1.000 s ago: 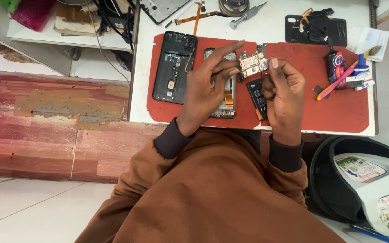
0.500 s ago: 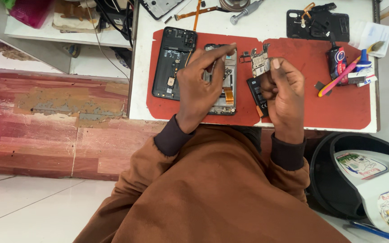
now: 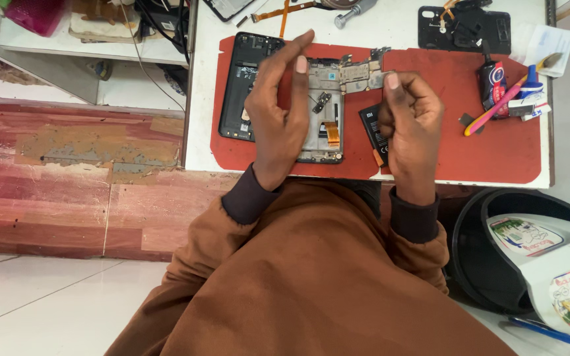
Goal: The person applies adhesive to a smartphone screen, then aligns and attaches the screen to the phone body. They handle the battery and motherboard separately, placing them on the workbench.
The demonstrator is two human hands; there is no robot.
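Two hands hover over the red mat's [image 3: 496, 158] middle: the right hand [image 3: 409, 115] pinching the phone mainboard [image 3: 359, 74], best gripped by its edges, the left hand [image 3: 282, 109] empty, fingers loosely spread above the opened phone frame [image 3: 324, 109].

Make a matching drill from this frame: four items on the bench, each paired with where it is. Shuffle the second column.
Items:
1. circuit board
2. opened phone frame
3. black back cover
4. black battery

Places:
A. at the red mat's left edge
B. pinched in the right hand's fingers
C. on the mat beneath the right hand
D. on the mat behind the left hand

Pairs: 1-B, 2-D, 3-A, 4-C
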